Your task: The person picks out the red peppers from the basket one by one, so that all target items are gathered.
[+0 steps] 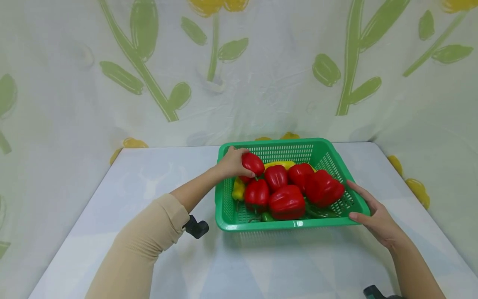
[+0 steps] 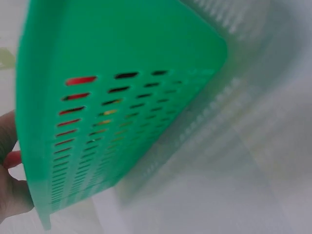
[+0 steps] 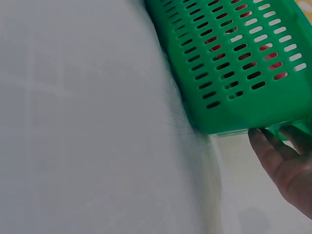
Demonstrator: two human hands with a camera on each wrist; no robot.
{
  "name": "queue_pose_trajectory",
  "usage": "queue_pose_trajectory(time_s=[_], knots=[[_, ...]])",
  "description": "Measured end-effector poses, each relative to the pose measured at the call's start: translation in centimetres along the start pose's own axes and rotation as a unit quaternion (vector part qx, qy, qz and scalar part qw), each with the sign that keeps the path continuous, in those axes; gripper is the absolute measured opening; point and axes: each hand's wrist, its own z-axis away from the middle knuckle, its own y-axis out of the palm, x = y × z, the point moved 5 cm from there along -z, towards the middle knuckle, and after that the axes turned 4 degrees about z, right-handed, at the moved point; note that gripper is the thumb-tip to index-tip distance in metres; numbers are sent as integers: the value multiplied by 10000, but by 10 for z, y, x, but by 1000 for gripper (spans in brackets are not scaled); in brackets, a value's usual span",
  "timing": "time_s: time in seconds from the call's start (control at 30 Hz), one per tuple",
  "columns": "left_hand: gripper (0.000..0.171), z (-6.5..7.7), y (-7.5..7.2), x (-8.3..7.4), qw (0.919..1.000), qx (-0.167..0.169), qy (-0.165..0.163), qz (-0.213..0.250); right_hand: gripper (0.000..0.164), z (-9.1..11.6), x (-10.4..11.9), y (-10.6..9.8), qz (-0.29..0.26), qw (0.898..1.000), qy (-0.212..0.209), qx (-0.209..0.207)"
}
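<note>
Head view: the left hand grasps a red pepper between thumb and curled fingers, inside the left end of a green basket. The pepper is glossy and smooth, with a short green stem at its lower end. The right hand grips the basket's near right corner, thumb on the near rim, fingers at the right side.

The basket is rectangular, with a broad smooth rim and slotted walls, and is located over the table. Contents beside the pepper: lobed red peppers, long yellow peppers and dark green items.

Visibility limits: the left hand covers part of the pepper; a red area below the thumb cannot be assigned with certainty. The yellow and green contents are largely buried, and the green items cannot be identified. The left wrist view is soft and cuts off the left hand; the basket wall conceals the contents except for red and yellow glimpses through the slots. The right wrist view crops the basket and right hand.
</note>
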Motion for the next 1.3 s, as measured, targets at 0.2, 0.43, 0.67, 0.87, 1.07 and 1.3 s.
queue_pose_trajectory(time_s=[0.2,0.43,0.67,0.87,1.07,1.3], knots=[[78,2,-3,-5,9990,-207,262,-312,72,0,0,-2,121,9999,-18,-70],[87,-4,3,-5,9977,17,204,-642,72,-1,2,-2,9,9999,-135,-42],[94,-10,9,1,9968,15,78,-793,72,-4,1,1,8,9999,-134,3],[91,-8,8,0,9968,-81,272,-742,72,-3,2,1,65,10000,-45,-50],[90,-6,4,-1,9971,-217,574,-454,72,-3,1,2,55,10000,-15,-76],[87,-4,-5,-1,9958,-128,905,-17,72,-1,0,0,78,9999,-6,-116]])
